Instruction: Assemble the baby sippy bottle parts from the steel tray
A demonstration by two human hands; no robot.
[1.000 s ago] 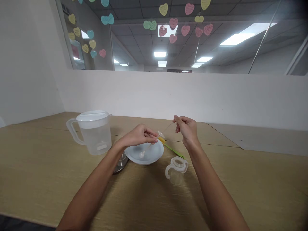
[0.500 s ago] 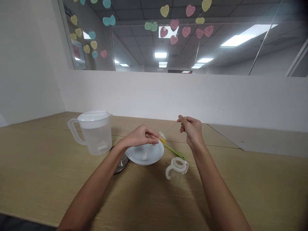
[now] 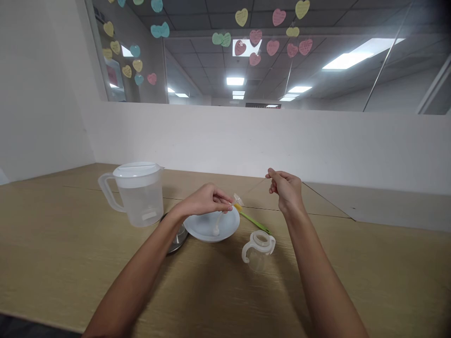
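Over the white bowl (image 3: pixel 197 228), my left hand (image 3: pixel 209 199) pinches a soft sippy-cup straw. Its pale weighted end (image 3: pixel 216 230) hangs down inside the bowl, and a clear spout piece (image 3: pixel 238 199) shows just past my fingertips. My right hand (image 3: pixel 286 185) is raised to the right, thumb and fingers closed on the end of a thin wire-like stick (image 3: pixel 257 186). The stick slants down toward the clear spout piece; how far it reaches inside cannot be made out. Below and between my hands stands a clear cup (image 3: pixel 259 258) with a white two-handled collar.
A lidded translucent pitcher (image 3: pixel 141 197) stands at the left. Behind my left forearm, a round metal-rimmed item (image 3: pixel 179 241) is partly hidden. A green-handled brush (image 3: pixel 255 222) with a yellow head lies right of the bowl on the wooden table (image 3: pixel 387 272), with a white wall (image 3: pixel 246 141) behind.
My right hand has moved slightly right, away from the left hand, with the thin stick. The straw's weighted end has swung a little right; my left hand has stayed put.
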